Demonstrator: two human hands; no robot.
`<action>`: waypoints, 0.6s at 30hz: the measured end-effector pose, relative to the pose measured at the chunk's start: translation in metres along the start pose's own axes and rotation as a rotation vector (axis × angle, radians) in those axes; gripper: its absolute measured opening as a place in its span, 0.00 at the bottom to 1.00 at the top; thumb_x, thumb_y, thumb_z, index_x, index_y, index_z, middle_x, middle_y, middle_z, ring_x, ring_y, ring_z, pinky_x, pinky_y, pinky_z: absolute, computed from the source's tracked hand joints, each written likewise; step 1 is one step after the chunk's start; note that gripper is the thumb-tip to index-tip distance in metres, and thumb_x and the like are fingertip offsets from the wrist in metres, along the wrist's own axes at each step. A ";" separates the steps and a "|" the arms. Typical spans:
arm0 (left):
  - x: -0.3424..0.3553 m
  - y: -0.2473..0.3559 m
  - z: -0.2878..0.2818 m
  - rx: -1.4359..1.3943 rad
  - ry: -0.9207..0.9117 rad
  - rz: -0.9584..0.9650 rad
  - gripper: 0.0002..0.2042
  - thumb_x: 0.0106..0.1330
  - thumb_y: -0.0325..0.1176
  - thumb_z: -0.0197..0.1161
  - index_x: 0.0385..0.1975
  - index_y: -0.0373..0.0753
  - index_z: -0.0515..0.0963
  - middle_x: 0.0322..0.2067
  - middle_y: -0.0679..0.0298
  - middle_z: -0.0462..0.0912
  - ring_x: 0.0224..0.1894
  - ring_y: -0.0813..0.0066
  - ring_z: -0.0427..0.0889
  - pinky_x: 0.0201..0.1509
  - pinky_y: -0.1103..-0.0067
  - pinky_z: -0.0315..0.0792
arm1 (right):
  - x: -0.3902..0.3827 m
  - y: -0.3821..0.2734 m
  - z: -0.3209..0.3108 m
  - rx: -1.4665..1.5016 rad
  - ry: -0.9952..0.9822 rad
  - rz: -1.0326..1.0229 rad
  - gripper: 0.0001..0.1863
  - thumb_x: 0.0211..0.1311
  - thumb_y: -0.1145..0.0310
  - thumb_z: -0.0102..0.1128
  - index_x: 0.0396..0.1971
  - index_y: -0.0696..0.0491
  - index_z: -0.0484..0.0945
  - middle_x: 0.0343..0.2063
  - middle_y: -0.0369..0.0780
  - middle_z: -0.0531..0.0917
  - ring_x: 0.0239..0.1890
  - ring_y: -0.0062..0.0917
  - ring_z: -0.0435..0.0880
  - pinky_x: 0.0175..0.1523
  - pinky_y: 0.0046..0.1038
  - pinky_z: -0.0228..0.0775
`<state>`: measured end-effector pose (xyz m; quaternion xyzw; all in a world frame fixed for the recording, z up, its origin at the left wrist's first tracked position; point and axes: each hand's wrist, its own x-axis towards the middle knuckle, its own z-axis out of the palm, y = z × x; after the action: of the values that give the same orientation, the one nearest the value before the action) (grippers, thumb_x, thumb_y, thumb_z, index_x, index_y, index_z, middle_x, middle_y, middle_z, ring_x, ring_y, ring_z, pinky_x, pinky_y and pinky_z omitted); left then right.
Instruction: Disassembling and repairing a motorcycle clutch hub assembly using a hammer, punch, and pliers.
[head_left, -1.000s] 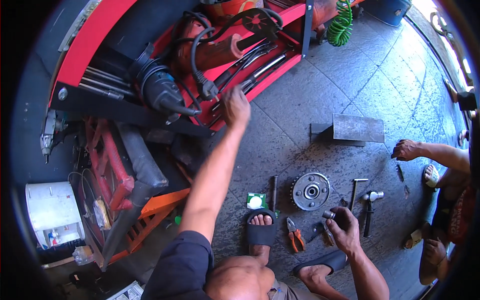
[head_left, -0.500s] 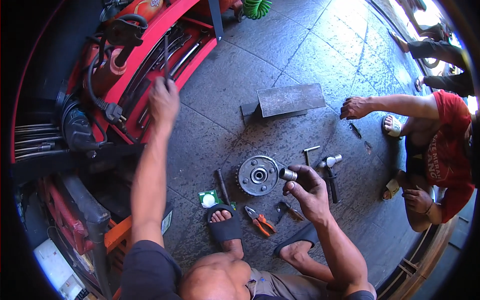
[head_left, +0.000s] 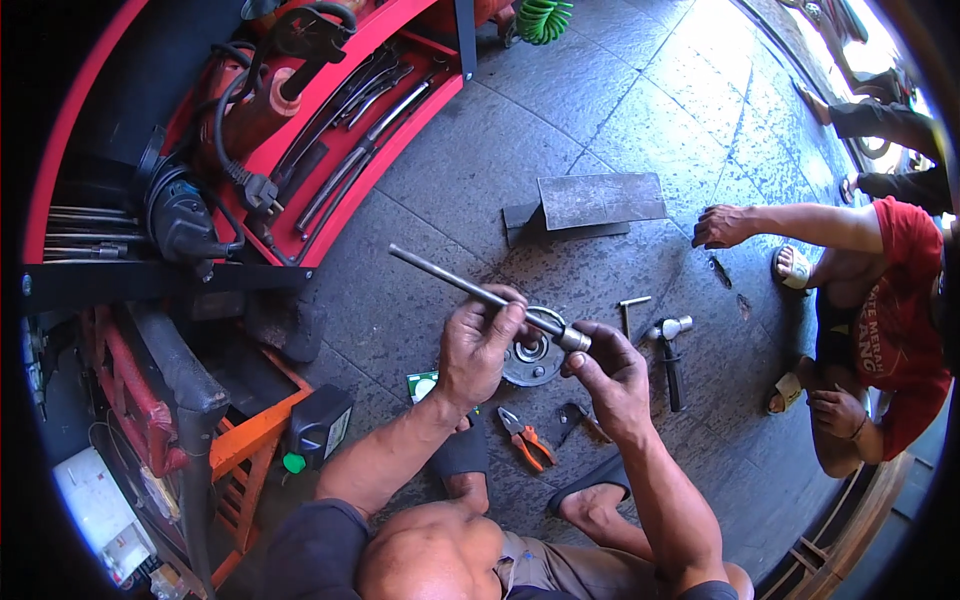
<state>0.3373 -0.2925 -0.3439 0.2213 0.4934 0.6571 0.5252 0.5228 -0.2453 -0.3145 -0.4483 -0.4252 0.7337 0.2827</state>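
My left hand [head_left: 475, 345] is closed around a long steel extension bar [head_left: 440, 273], slanting from upper left down to the right. A metal socket [head_left: 573, 340] sits at the bar's lower end, pinched between the thumb and fingers of my right hand [head_left: 614, 378]. Bar and socket meet; how far the bar is inserted cannot be seen. Below them on the floor lies a round toothed metal clutch housing [head_left: 535, 378], partly hidden by my hands. Orange-handled pliers [head_left: 528, 442] rest nearer me.
A hammer [head_left: 673, 372] and a small T-shaped tool [head_left: 627, 304] lie to the right. Farther off stands a bent metal plate [head_left: 602, 203]. A red tool tray [head_left: 385, 150] is at the left. Another person's hand [head_left: 725, 227] reaches in from the right.
My left hand has moved from the red tool tray to the middle, bringing the bar to the socket. The right hand stays nearly in place, still gripping the socket.
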 end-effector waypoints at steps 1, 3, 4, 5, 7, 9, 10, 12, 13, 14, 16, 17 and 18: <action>-0.002 0.000 0.001 0.001 -0.008 0.002 0.07 0.77 0.32 0.57 0.45 0.35 0.77 0.30 0.68 0.76 0.31 0.82 0.77 0.36 0.80 0.80 | 0.001 -0.002 -0.001 0.002 0.004 -0.006 0.24 0.64 0.70 0.70 0.57 0.61 0.75 0.45 0.39 0.83 0.42 0.22 0.83 0.50 0.28 0.77; -0.004 0.001 0.002 0.069 -0.196 -0.196 0.10 0.75 0.35 0.60 0.44 0.35 0.81 0.29 0.69 0.81 0.29 0.83 0.78 0.34 0.81 0.77 | 0.005 -0.005 -0.005 -0.208 -0.072 -0.029 0.23 0.63 0.69 0.72 0.55 0.61 0.77 0.46 0.39 0.84 0.45 0.21 0.82 0.53 0.27 0.75; -0.005 0.009 -0.004 0.280 -0.228 -0.351 0.12 0.71 0.38 0.67 0.45 0.36 0.84 0.28 0.67 0.84 0.28 0.79 0.81 0.33 0.79 0.75 | 0.006 -0.012 -0.005 -0.192 -0.066 0.037 0.23 0.62 0.68 0.73 0.54 0.61 0.78 0.47 0.39 0.84 0.48 0.21 0.82 0.55 0.26 0.74; -0.009 0.020 -0.006 0.284 -0.230 -0.348 0.12 0.71 0.38 0.67 0.45 0.36 0.84 0.28 0.67 0.84 0.28 0.79 0.81 0.33 0.79 0.75 | 0.007 -0.013 -0.008 -0.189 -0.066 0.032 0.23 0.62 0.68 0.73 0.54 0.61 0.78 0.47 0.39 0.84 0.48 0.21 0.82 0.55 0.26 0.74; -0.023 0.041 -0.009 1.013 -0.230 -0.127 0.16 0.65 0.41 0.72 0.46 0.37 0.84 0.25 0.64 0.84 0.27 0.70 0.84 0.34 0.76 0.77 | 0.009 -0.017 -0.020 -0.118 -0.121 0.167 0.24 0.61 0.68 0.74 0.54 0.61 0.78 0.45 0.38 0.85 0.48 0.21 0.82 0.55 0.26 0.74; -0.024 0.062 -0.010 1.128 -0.197 0.174 0.21 0.61 0.43 0.73 0.50 0.38 0.82 0.26 0.59 0.84 0.29 0.61 0.86 0.37 0.73 0.79 | 0.009 -0.021 -0.035 -0.133 -0.132 0.164 0.25 0.60 0.67 0.75 0.54 0.61 0.79 0.44 0.38 0.86 0.47 0.21 0.83 0.54 0.25 0.74; -0.010 0.077 -0.005 1.361 -0.239 0.564 0.21 0.62 0.43 0.73 0.50 0.37 0.81 0.27 0.59 0.84 0.30 0.61 0.86 0.38 0.72 0.79 | 0.010 -0.023 -0.042 -0.187 -0.150 0.177 0.25 0.60 0.67 0.75 0.54 0.61 0.79 0.43 0.38 0.87 0.46 0.20 0.83 0.53 0.24 0.75; 0.015 0.074 -0.008 1.593 -0.306 1.011 0.17 0.65 0.42 0.69 0.46 0.38 0.77 0.28 0.55 0.84 0.31 0.56 0.86 0.37 0.65 0.79 | 0.015 -0.031 -0.048 -0.260 -0.180 0.196 0.26 0.58 0.66 0.76 0.54 0.61 0.80 0.43 0.39 0.88 0.45 0.20 0.84 0.52 0.23 0.75; 0.017 0.064 -0.015 1.604 -0.301 1.015 0.17 0.65 0.42 0.69 0.46 0.38 0.77 0.28 0.55 0.84 0.31 0.56 0.86 0.37 0.65 0.79 | 0.020 -0.031 -0.049 -0.218 -0.221 0.178 0.24 0.60 0.66 0.75 0.54 0.61 0.80 0.41 0.37 0.86 0.43 0.18 0.82 0.51 0.25 0.75; 0.022 0.056 -0.019 1.516 -0.464 0.663 0.14 0.66 0.41 0.68 0.44 0.39 0.77 0.29 0.54 0.84 0.32 0.53 0.86 0.37 0.62 0.79 | 0.026 -0.038 -0.046 -0.238 -0.216 0.158 0.25 0.60 0.66 0.75 0.55 0.61 0.79 0.41 0.38 0.86 0.43 0.19 0.82 0.51 0.25 0.75; 0.031 0.045 -0.024 1.395 -0.568 0.270 0.10 0.70 0.40 0.63 0.39 0.40 0.76 0.30 0.50 0.84 0.35 0.45 0.85 0.37 0.56 0.77 | 0.040 -0.048 -0.042 -0.227 -0.149 0.115 0.33 0.61 0.68 0.74 0.63 0.61 0.72 0.44 0.42 0.87 0.43 0.21 0.83 0.52 0.26 0.77; 0.044 0.039 -0.024 1.386 -0.575 0.276 0.10 0.70 0.40 0.63 0.39 0.40 0.76 0.30 0.50 0.84 0.35 0.45 0.85 0.37 0.56 0.77 | 0.050 -0.043 -0.046 -0.114 -0.104 0.080 0.40 0.61 0.68 0.73 0.70 0.61 0.63 0.48 0.46 0.86 0.42 0.22 0.84 0.51 0.26 0.77; 0.055 0.041 -0.020 1.397 -0.478 0.334 0.11 0.71 0.41 0.61 0.39 0.40 0.76 0.30 0.50 0.84 0.35 0.45 0.84 0.36 0.55 0.77 | 0.054 -0.039 -0.055 -0.084 -0.058 0.046 0.41 0.62 0.68 0.73 0.71 0.61 0.61 0.49 0.48 0.86 0.42 0.22 0.84 0.51 0.26 0.77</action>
<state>0.2821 -0.2491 -0.3288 0.7109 0.6278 0.1965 0.2488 0.5501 -0.1634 -0.3153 -0.4480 -0.4533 0.7341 0.2344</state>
